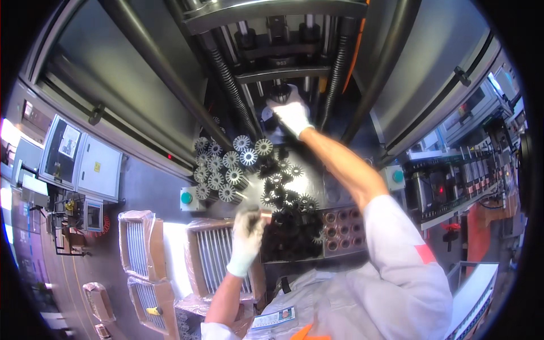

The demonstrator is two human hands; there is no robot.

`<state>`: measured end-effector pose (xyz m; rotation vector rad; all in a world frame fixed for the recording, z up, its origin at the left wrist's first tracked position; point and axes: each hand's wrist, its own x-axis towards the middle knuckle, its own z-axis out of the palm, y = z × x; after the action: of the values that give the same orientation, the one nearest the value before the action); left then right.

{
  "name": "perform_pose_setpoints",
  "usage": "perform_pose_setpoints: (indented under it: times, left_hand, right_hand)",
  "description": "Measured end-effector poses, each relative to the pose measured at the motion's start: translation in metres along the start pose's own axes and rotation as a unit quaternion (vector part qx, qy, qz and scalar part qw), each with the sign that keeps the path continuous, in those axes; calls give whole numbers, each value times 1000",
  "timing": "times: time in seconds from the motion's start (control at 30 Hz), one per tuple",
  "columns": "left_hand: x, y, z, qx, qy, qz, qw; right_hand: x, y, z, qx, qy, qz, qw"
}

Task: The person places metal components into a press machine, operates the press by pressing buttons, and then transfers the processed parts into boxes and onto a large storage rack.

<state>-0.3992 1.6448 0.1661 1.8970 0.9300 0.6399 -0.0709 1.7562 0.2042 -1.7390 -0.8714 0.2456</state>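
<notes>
My right hand (pixel 292 114), in a white glove, reaches deep into the press. Its fingers curl round a dark round part (pixel 280 97) under the ram; the hand hides most of that part. My left hand (pixel 247 241), also gloved, is above the near left side of the work table, fingers closed. A small copper-coloured part (pixel 266 215) shows at its fingertips, slightly blurred. Beyond this hand stand several silver slotted rotor cores (pixel 232 159) in a cluster. To their right lie dark toothed cores (pixel 276 179), some piled near the table's front edge.
Copper-coloured rings (pixel 343 229) stand in rows at the front right. Green push buttons (pixel 186 198) flank the table. Thick black columns and coiled springs (pixel 232 85) frame the press opening. Boxes of metal shafts (pixel 218 258) stand at the lower left. A machine rack (pixel 447 187) is at the right.
</notes>
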Motion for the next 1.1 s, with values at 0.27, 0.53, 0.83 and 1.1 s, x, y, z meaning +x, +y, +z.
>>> perform_pose_setpoints:
  times: [0.27, 0.53, 0.83, 1.1]
  left_hand:
    - [157, 20, 54, 200, 112, 258, 939]
    - [288, -5, 101, 372, -12, 305, 877]
    - [305, 24, 128, 275, -72, 201, 938]
    - [279, 6, 136, 466, 57, 396, 789]
  right_hand:
    - [-72, 8, -73, -57, -214, -300, 928]
    - [-208, 43, -301, -235, -142, -31, 961]
    - [-187, 203, -585, -552, 111, 316, 764]
    - [-164, 256, -626, -521, -20, 377, 765]
